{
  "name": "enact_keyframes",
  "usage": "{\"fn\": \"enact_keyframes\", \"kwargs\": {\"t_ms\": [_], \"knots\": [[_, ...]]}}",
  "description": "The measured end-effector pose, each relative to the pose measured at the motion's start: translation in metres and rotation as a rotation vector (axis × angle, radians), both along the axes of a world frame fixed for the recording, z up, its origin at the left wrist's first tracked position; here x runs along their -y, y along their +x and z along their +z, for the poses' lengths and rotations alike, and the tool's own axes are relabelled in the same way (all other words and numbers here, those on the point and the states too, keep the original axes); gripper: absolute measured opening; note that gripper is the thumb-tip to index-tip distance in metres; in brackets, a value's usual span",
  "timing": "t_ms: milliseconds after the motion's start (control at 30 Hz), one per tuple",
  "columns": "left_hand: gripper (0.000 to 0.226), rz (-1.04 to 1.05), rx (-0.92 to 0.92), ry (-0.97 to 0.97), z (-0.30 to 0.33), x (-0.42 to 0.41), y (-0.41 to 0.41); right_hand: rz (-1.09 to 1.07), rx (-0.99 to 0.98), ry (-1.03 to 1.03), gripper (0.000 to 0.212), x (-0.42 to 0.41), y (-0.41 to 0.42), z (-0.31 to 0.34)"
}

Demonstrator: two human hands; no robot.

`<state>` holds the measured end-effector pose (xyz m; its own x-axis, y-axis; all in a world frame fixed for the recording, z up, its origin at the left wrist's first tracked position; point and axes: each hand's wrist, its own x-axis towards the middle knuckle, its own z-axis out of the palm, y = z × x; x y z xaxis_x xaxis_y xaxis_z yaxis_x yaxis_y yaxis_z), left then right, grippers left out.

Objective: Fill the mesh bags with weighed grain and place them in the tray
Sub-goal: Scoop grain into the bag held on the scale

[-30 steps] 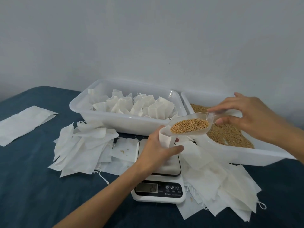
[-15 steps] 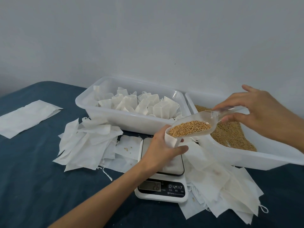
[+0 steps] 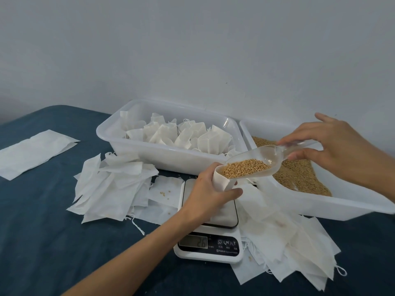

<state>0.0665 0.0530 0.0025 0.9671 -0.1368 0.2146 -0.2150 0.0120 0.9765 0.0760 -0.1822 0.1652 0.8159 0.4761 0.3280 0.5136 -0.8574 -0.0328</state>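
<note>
Bag (image 3: 221, 182): the left hand (image 3: 210, 195) holds it upright over the scale (image 3: 210, 229), fingers and thumb wrapped round its neck, near the middle of the counter (image 3: 47, 242). The right hand (image 3: 333, 146) pinches the handle of a clear scoop (image 3: 256, 163), thumb below and fingers above; both grips are closed on what they hold. The scoop's lip sits at the bag's mouth, and grain (image 3: 245, 169) lies heaped toward that end.

What could go wrong: the mouth looks barely wider than the lip, so a quick tilt may send grain over the rim onto the scale or the loose bags (image 3: 111, 189) beside it; a few kernels already lie there. The left hand also seems to rest near the scale's plate, so any pressure from it could falsify the reading, which is too blurred to trust. A slack neck could fold and block the pour.

Containers: the tray (image 3: 162, 154) toward the far edge holds filled bags (image 3: 188, 135) standing close together. The bin (image 3: 320, 206) touching it on the right holds loose grain.
</note>
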Motion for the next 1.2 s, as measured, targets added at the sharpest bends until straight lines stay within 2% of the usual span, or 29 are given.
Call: {"fn": "enact_keyframes", "kwargs": {"t_ms": [867, 1200], "knots": [[0.033, -0.051, -0.005, -0.067, -0.005, -0.001, 0.004, 0.009, 0.021, -0.009, 0.027, 0.005, 0.003, -0.004], [0.041, -0.186, -0.068, -0.081, 0.004, -0.015, 0.011, 0.023, 0.033, -0.008, 0.028, 0.006, 0.006, -0.007]]}}
